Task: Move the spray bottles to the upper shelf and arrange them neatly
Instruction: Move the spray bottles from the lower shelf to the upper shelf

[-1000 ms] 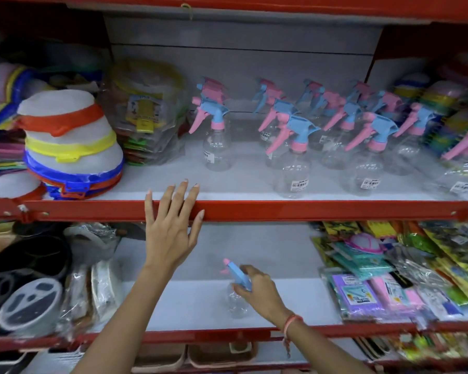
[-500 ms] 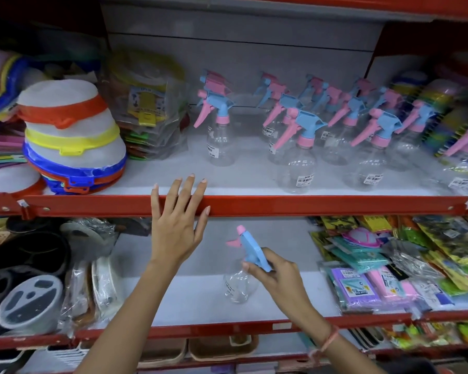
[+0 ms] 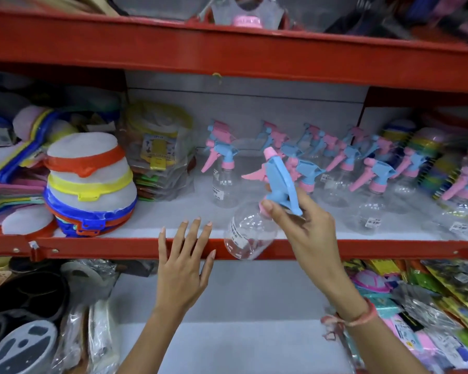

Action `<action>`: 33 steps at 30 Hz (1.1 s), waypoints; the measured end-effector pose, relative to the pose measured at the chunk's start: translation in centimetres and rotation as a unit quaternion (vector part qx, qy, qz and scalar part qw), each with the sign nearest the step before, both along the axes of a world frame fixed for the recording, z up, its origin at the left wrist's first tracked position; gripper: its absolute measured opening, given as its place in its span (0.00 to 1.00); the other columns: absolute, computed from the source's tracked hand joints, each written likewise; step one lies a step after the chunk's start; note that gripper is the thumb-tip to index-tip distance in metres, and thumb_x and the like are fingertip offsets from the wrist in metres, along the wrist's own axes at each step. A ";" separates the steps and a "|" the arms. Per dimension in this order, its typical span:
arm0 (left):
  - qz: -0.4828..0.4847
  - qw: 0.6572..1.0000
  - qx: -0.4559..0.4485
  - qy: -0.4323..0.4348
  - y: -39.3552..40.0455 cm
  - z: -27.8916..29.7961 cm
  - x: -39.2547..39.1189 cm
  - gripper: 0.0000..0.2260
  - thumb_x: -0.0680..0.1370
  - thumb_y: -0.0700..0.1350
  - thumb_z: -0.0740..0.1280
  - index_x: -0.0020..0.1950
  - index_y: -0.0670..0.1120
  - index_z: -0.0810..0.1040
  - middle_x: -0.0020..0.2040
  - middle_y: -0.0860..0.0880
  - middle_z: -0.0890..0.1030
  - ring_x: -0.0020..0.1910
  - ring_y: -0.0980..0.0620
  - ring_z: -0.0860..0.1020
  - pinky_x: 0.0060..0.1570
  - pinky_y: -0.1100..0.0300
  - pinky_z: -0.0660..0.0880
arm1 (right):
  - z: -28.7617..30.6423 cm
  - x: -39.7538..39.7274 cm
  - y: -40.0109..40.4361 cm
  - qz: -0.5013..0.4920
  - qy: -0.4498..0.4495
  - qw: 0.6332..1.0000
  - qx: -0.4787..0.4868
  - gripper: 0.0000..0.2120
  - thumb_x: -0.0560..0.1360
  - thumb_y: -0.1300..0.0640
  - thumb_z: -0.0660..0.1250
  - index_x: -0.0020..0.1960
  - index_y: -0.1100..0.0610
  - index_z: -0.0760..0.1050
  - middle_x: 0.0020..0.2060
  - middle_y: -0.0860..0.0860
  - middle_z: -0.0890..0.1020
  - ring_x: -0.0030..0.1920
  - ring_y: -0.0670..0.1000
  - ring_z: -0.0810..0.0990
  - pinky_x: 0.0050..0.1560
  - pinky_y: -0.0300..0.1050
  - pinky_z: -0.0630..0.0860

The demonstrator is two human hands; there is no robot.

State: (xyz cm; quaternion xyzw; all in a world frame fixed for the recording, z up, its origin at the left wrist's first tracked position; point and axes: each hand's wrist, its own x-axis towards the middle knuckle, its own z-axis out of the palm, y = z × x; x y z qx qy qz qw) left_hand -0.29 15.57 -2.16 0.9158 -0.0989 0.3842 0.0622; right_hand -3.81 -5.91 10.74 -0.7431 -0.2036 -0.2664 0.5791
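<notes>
At nine o'clock a stack of white domed covers with red, yellow and blue rims (image 3: 88, 182) sits on the upper shelf (image 3: 173, 220), and just right of it a clear bag of packaged goods (image 3: 160, 155). Toward six o'clock the left hand (image 3: 183, 271) lies flat with fingers spread, its fingertips (image 3: 197, 221) over the shelf's red front rail (image 3: 119, 248). Right of centre the right hand (image 3: 305, 228) pinches the neck of a clear spray bottle (image 3: 250, 233) under its blue-and-pink trigger head; the bottle is tilted, in the air, its body in front of the rail. From twelve to three o'clock, rows of matching spray bottles (image 3: 373, 190) stand upright on the upper shelf
</notes>
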 end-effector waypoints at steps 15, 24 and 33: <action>-0.002 1.000 -0.006 0.019 0.1 0.0 0.2 0.26 0.81 0.57 0.54 0.77 0.50 0.62 0.74 0.46 0.70 0.75 0.46 0.63 0.77 0.41 0.47 | 1.3 9.7 3.4 -0.023 0.052 0.987 -0.150 0.14 0.76 0.47 0.69 0.56 0.55 0.79 0.45 0.49 0.87 0.44 0.42 0.84 0.44 0.31 0.75; -0.001 1.000 -0.017 0.012 -0.1 -0.3 0.4 0.26 0.81 0.57 0.53 0.78 0.50 0.61 0.75 0.47 0.69 0.75 0.45 0.63 0.77 0.40 0.47 | -0.8 9.9 3.3 -0.001 0.094 0.991 -0.100 0.28 0.71 0.45 0.73 0.67 0.53 0.69 0.56 0.46 0.82 0.56 0.44 0.80 0.60 0.43 0.77; -0.003 1.000 -0.017 -0.001 -0.1 -0.2 0.4 0.25 0.82 0.57 0.52 0.77 0.49 0.62 0.74 0.46 0.69 0.75 0.45 0.63 0.76 0.40 0.48 | -4.9 8.7 4.5 -0.123 0.034 0.981 -0.147 0.38 0.59 0.46 0.81 0.60 0.56 0.65 0.53 0.48 0.67 0.55 0.53 0.74 0.54 0.45 0.75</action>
